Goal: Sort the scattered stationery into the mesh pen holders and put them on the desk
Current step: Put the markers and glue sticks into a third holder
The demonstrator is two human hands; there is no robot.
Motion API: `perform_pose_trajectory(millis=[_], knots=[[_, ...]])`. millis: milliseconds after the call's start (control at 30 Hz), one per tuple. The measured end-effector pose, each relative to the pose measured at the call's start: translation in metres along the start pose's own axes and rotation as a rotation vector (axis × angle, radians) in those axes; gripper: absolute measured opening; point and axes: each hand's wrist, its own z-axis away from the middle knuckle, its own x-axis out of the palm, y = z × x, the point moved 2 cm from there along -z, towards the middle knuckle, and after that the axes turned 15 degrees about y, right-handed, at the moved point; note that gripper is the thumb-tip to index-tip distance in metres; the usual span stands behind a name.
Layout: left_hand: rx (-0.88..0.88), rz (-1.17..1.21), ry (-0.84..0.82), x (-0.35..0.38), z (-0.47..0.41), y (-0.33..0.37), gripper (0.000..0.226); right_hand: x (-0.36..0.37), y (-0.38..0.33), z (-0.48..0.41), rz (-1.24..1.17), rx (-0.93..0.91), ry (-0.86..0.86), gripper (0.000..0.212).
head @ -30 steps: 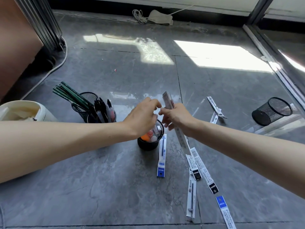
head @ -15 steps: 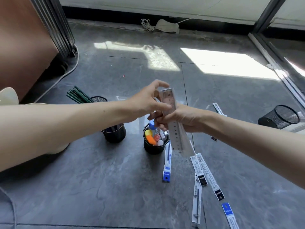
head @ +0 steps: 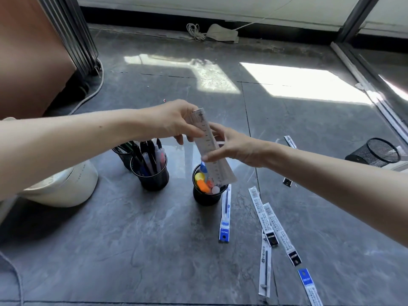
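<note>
office-like room: grey tiled floor, brown furniture panel.

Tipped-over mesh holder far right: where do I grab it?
Pinch the tipped holder at its rim, one side inside the open mouth and one outside on the mesh, coming from above. It lies on its side, mouth showing, apparently empty, so the rim is free. The right hand is nearer, but holds the ruler.

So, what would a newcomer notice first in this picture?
Most likely the clear ruler in the middle, tilted, with the left hand gripping its top and the right hand pinching it lower down. Its lower end is at the mouth of a black holder with bright things inside. Long packs lie scattered on the grey floor to its right, and a tipped holder lies far right.
</note>
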Motion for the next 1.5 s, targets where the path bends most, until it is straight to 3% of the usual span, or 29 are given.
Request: perform_pose_trajectory(millis=[67,200,367,467,600,733,1000,1200,1333,1500], knots=[[-0.016,-0.011,0.030,-0.007,0.004,-0.005,0.012,-0.011,0.015,0.002,0.202,0.057,0.014,0.109],[-0.010,-0.055,0.045,-0.011,0.013,-0.019,0.012,-0.016,0.043,0.006,0.440,0.112,-0.018,0.111],[-0.027,-0.020,0.325,-0.029,0.011,-0.019,0.012,0.001,0.044,0.003,0.433,0.044,0.024,0.113],[-0.054,-0.116,0.385,-0.031,0.012,-0.022,0.014,0.013,0.042,-0.003,0.490,-0.049,0.018,0.100],[-0.109,-0.145,0.430,-0.018,0.016,-0.028,0.021,0.022,0.043,-0.006,0.581,-0.121,0.052,0.059],[-0.169,-0.090,0.463,-0.009,0.014,-0.033,0.023,0.018,0.046,-0.005,0.530,-0.117,0.065,0.045],[-0.080,-0.214,0.418,0.011,0.005,-0.032,0.016,0.014,0.053,-0.009,0.517,-0.153,0.057,0.030],[-0.025,-0.453,0.312,0.029,-0.003,-0.014,0.010,0.013,0.058,-0.005,0.496,-0.111,0.121,0.032],[-0.020,-0.509,0.197,0.056,0.003,-0.021,0.010,0.016,0.060,0.003,0.436,0.015,0.175,0.048],[-0.051,-0.461,0.081,0.091,0.028,-0.057,0.009,0.017,0.065,0.008,0.226,0.321,0.100,0.071]])
